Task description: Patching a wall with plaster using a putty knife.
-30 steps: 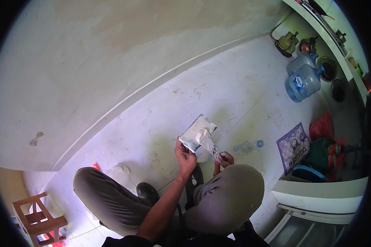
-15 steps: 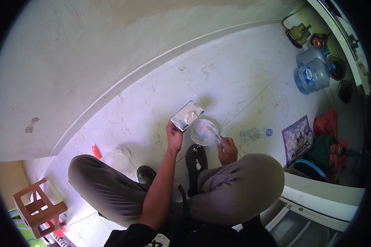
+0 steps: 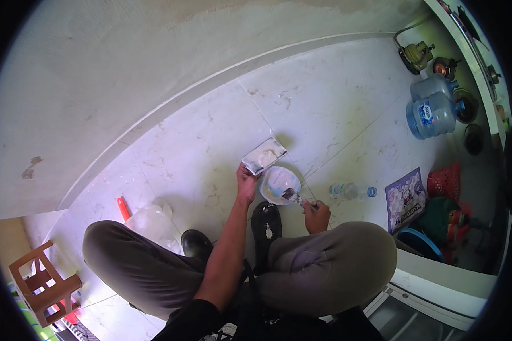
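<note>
My left hand (image 3: 247,183) is closed on the near end of a rectangular plastering trowel (image 3: 256,160), its flat face up. White paste (image 3: 268,156) lies in a mound on it. Just below its right edge, a round pale bowl (image 3: 276,177) stands on the floor with white residue inside. My right hand (image 3: 317,216) grips the handle of a small putty knife (image 3: 293,196), whose dark blade is inside the bowl near its right rim. My fingers partly hide both handles.
A clear plastic bottle (image 3: 351,191) lies right of the bowl. Two large blue water jugs (image 3: 432,115) lie farther right, near a purple bag (image 3: 405,199) and red basket (image 3: 444,181). Left are a clear plastic bag (image 3: 153,223), an orange-red handle (image 3: 123,208) and brown stool (image 3: 42,282). A wall curves ahead.
The putty knife's blade has swung down into the bowl, turning its dark side up, and my right hand has shifted slightly right. The trowel stays beside the bowl; the view has shifted slightly.
</note>
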A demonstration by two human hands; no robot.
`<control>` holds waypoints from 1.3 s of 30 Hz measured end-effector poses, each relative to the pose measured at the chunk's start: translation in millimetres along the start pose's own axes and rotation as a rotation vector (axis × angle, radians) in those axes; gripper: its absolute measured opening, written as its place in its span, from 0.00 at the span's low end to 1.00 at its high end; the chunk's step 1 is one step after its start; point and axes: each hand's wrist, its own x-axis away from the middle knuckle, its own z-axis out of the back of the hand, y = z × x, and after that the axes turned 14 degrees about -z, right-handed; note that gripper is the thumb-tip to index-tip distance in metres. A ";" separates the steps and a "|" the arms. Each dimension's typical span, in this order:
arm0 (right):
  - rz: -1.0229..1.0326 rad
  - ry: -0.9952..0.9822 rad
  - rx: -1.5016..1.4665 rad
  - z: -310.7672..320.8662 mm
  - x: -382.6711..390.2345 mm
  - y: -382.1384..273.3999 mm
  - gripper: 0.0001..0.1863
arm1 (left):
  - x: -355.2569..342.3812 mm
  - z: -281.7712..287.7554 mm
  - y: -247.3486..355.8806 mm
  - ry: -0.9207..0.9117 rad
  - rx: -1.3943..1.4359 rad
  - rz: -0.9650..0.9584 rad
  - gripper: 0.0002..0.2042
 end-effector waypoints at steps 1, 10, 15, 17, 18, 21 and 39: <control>0.000 0.000 -0.001 -9.3 2.3 6.4 0.17 | -2.5 2.0 -3.2 -0.037 -0.020 0.004 0.20; -0.191 0.012 -0.292 -35.9 -10.4 30.3 0.16 | 1.0 -4.6 -6.8 -0.024 -0.055 0.058 0.24; -0.020 -0.127 -0.308 -33.4 -44.8 31.9 0.14 | 3.3 0.6 -7.0 0.011 -0.072 0.074 0.24; 0.031 -0.177 -0.261 -26.8 -62.2 26.5 0.13 | 4.1 1.4 -9.3 0.025 -0.059 0.079 0.24; 0.080 -0.217 -0.210 -20.8 -71.7 24.0 0.11 | 4.0 -1.6 -11.7 -0.002 -0.037 0.072 0.24; 0.163 -0.347 -0.167 -19.9 -92.6 12.8 0.08 | 5.7 2.5 -9.8 -0.022 -0.033 0.071 0.24; 0.096 -0.749 -0.124 12.3 -138.9 -30.2 0.06 | 3.4 -3.0 9.0 -0.055 -0.060 0.049 0.23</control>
